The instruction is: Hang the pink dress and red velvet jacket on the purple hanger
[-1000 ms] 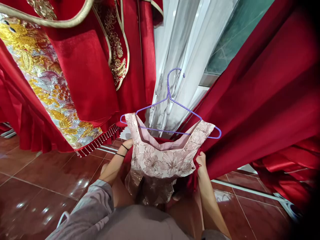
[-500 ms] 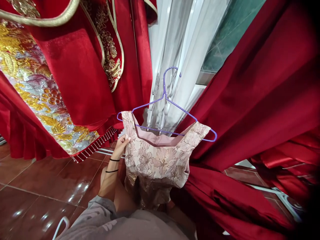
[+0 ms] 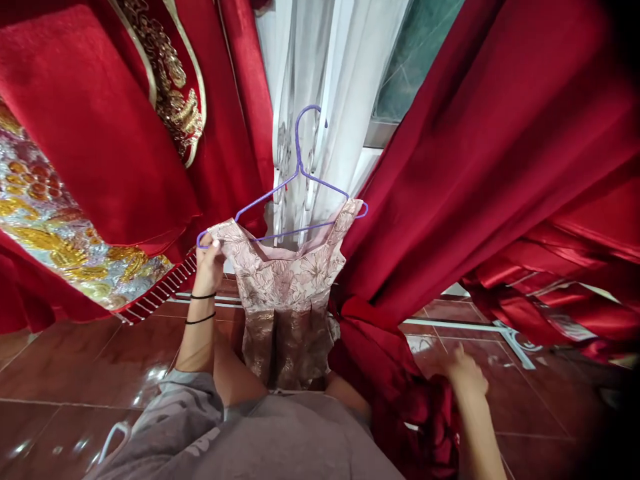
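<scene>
A pink dress (image 3: 290,283) with a metallic floral bodice and a bronze-toned skirt hangs from a purple hanger (image 3: 299,170) before me. My left hand (image 3: 210,260) is closed on the dress and hanger at the left shoulder strap, thumb on top. The hanger's hook points up and is not seen hung on anything. Off to the lower right, my right hand (image 3: 469,377) is smeared by motion beside bunched dark red cloth (image 3: 395,373). Its fingers do not show clearly, and whether it touches the cloth cannot be told.
Red garments with gold embroidery (image 3: 175,100) and a sequined panel (image 3: 65,247) hang at left. A long red drape (image 3: 460,160) falls at right. White sheer cloth (image 3: 350,80) hangs behind the hanger. A white metal rack foot (image 3: 515,347) stands on the brown tiled floor (image 3: 90,353).
The dress and hanger have shifted left in view and tilted, right end up. My left hand moved onto the strap's hanger end. My right hand has come into view at lower right.
</scene>
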